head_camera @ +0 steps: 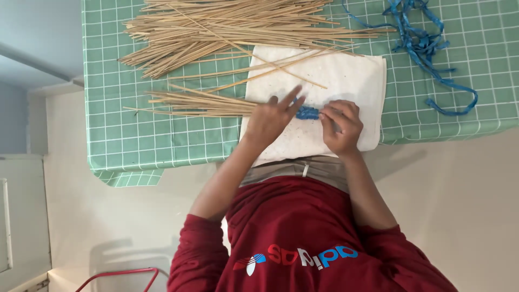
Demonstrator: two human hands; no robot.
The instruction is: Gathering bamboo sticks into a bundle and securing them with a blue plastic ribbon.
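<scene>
A bundle of thin pale sticks [205, 105] lies across a white cloth [351, 75] on the table. My left hand [273, 119] grips the bundle's near end, with two fingers stretched out. A blue plastic strip [308, 113] is wound around the bundle between my hands. My right hand [340, 125] is closed on the strip's end, right beside the wrap. The bundle's end is hidden under my hands.
A big loose pile of sticks [227, 32] lies at the far side of the green checked tablecloth [135, 130]. Tangled blue strips [421, 43] lie at the far right. A red metal frame [119, 274] and a white cabinet [11, 216] stand at the left.
</scene>
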